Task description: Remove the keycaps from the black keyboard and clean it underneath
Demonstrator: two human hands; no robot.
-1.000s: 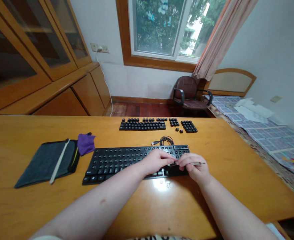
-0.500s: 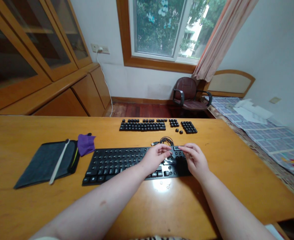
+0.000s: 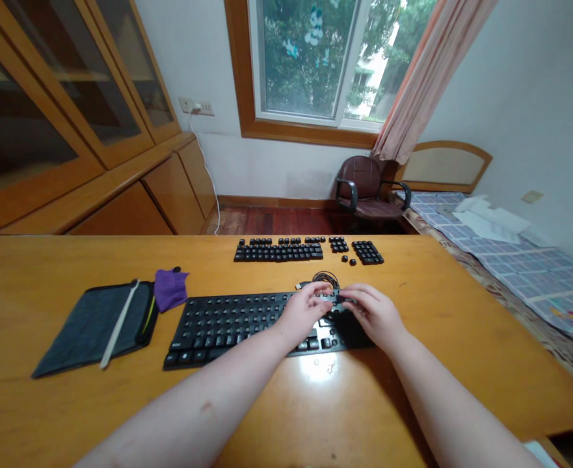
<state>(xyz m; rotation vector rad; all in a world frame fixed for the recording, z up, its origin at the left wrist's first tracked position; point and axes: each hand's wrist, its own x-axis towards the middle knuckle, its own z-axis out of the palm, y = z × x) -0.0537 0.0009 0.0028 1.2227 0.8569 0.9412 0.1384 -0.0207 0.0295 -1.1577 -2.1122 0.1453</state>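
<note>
A black keyboard [image 3: 237, 320] lies across the middle of the desk. Its bottom row carries keycaps, while bare key posts show over much of the rest. Over its right part is my left hand [image 3: 306, 310], fingers curved and thumb apart from them, with nothing visible between. Facing it, my right hand [image 3: 374, 315] has its thumb and fingers brought together at the upper right of the keyboard, around a small dark piece that looks like a keycap [image 3: 341, 297]. My fingers partly cover the spot. A coiled black cable [image 3: 329, 278] rests just behind the hands.
Rows of loose keycaps [image 3: 279, 251] line the desk's far side, with a number-pad block [image 3: 367, 252] at their right and two single keycaps nearby. To the left lie a dark grey pouch [image 3: 88, 325], a pale stick [image 3: 119, 325] on it, and a purple cloth [image 3: 170, 290].
My right hand has shifted slightly left, its fingertips closer to my left hand. My left hand stays nearly in place. The whole view has tilted slightly, moving the desk lower.
</note>
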